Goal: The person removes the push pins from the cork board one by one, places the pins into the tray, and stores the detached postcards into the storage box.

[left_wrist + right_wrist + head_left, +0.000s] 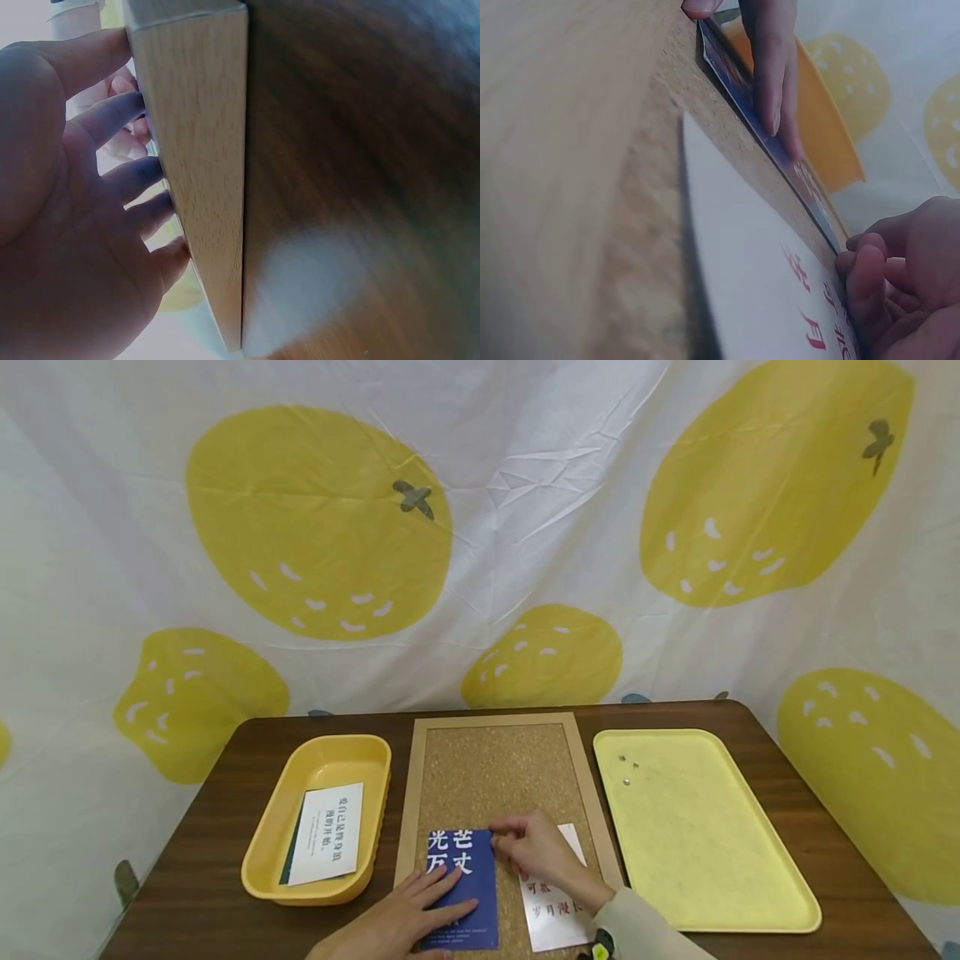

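A framed cork board point(495, 777) lies on the table with a blue card point(483, 881) bearing white characters on its near left part. My left hand point(401, 914) rests on this card with fingers spread and fairly straight. At the card's far right corner, the thumb and index finger of my right hand point(543, 852) pinch together, the other fingers curled; whether a small pin is between the fingertips I cannot tell. Partly beneath the right hand and wrist, a white card point(558, 931) with red characters lies on the cork. In the right wrist view the white card point(739, 217) appears up close.
Left of the board stands a yellow-orange basket point(260, 860) holding a white card point(326, 835) over a dark one. A pale yellow tray point(705, 843) sits to the right, with several small metal tacks point(626, 782) near its far left corner. A lemon-print curtain point(480, 552) hangs behind the table.
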`<state>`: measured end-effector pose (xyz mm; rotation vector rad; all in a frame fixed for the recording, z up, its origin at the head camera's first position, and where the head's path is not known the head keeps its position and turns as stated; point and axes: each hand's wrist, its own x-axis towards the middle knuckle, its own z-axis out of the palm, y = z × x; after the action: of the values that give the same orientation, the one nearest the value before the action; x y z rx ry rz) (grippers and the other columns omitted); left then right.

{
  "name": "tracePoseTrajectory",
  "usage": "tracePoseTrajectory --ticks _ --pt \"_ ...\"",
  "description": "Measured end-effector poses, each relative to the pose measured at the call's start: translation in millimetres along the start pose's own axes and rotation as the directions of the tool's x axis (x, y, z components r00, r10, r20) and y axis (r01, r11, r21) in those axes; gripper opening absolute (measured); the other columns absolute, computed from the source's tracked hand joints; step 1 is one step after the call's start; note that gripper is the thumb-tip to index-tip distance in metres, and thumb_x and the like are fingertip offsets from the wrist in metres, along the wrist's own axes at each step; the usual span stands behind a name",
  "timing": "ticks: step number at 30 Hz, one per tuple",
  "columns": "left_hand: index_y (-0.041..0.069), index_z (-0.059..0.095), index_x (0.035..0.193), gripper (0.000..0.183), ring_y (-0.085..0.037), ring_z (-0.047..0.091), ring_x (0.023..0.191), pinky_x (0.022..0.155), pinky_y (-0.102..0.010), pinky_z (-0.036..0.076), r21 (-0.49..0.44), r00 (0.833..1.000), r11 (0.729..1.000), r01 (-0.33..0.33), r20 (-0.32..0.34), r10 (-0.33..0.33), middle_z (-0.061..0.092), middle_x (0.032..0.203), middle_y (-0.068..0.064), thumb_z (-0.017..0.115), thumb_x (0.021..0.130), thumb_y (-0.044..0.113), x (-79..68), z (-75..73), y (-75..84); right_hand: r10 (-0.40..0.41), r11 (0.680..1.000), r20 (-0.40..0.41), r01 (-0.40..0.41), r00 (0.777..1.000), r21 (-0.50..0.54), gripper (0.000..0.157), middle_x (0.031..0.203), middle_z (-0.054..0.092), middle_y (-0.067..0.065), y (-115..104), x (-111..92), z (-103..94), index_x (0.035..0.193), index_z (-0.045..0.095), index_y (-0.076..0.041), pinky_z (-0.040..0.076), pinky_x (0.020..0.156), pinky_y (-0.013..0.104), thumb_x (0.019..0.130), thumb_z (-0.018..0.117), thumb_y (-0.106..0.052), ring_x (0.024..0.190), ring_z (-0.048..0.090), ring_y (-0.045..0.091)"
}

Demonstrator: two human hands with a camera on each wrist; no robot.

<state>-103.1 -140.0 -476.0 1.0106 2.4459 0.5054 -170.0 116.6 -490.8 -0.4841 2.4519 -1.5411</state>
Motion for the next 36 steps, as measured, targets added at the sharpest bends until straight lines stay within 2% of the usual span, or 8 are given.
tracePoseTrajectory --ticks 11,16,23,31,36 --pt "0.043 0.034 0.152 0.061 -0.033 0.02 0.151 0.114 -0.063 0.026 -0.025 0.999 0.999 0.026 0.03 -0.025 0.025 0.164 -0.002 0.043 0.096 0.066 0.1 -1.2 0.4 0.021 0.999 -0.001 -0.021 1.0 -0.025 0.023 0.064 0.057 -0.004 -1.2 5.6 4.0 0.111 0.068 -0.001 0.034 0.036 0.017 0.089 0.068 -0.008 0.041 0.047 0.006" --pt "0.041 0.035 0.152 0.061 -0.033 0.022 0.15 0.115 -0.061 0.026 0.0 1.0 1.0 0.004 0.008 -0.004 0.026 0.163 -0.004 0.044 0.096 0.065 0.4 -0.5 -0.2 0.067 0.998 0.001 -0.067 0.998 -0.009 0.02 0.072 0.058 -0.002 -5.0 7.6 4.4 0.107 0.065 -0.004 0.037 0.039 0.017 0.089 0.071 -0.011 0.046 0.049 0.008" --pt "0.036 0.036 0.153 0.061 -0.034 0.022 0.15 0.115 -0.06 0.027 0.047 0.998 0.998 -0.046 -0.034 0.048 0.027 0.163 -0.007 0.044 0.098 0.061 0.3 1.6 -1.0 0.06 0.997 0.012 -0.061 0.998 0.046 0.022 0.079 0.057 0.001 -9.2 6.9 5.7 0.105 0.061 -0.002 0.041 0.042 0.019 0.088 0.073 -0.009 0.052 0.05 0.009" --pt "0.036 0.036 0.153 0.062 -0.035 0.022 0.15 0.114 -0.06 0.028 0.044 0.999 0.998 -0.04 -0.026 0.041 0.027 0.163 -0.007 0.045 0.098 0.062 -0.3 1.0 0.5 0.051 0.996 0.022 -0.053 0.998 0.07 0.024 0.076 0.058 0.0 -7.2 8.0 8.2 0.105 0.059 -0.002 0.041 0.039 0.021 0.088 0.073 -0.009 0.047 0.05 0.008" --pt "0.035 0.036 0.153 0.061 -0.035 0.023 0.149 0.114 -0.06 0.028 0.048 0.998 0.998 -0.049 -0.029 0.05 0.027 0.163 -0.008 0.045 0.098 0.06 -0.3 -0.3 1.1 0.058 0.995 0.046 -0.062 0.997 0.082 0.028 0.076 0.061 0.0 -5.1 9.1 7.5 0.111 0.058 -0.002 0.041 0.038 0.021 0.088 0.072 -0.01 0.046 0.05 0.009"
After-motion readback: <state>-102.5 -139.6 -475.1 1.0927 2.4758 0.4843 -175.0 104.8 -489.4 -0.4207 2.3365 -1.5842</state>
